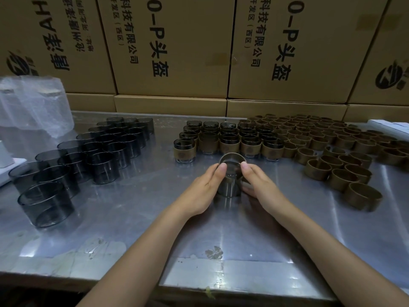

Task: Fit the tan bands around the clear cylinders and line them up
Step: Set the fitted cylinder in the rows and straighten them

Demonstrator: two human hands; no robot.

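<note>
Behind steel table [132, 218], stacked cardboard boxes [172, 45].

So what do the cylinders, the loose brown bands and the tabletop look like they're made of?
Bare cylinders: smoky transparent glass or hard plastic; you see through the walls, and the rims glint. I can't tell which.
Loose bands: matte tan, probably leather-like or cork-like sheet; no shine, and a faint round stamp shows on some.
Tabletop: brushed metal, likely stainless steel; grey, streaky reflections.

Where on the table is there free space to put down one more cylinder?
Bare steel table lies between the dark bare cylinders and the left hand, also along the near edge. Crowded: banded cylinders behind, loose tan bands right.
</note>
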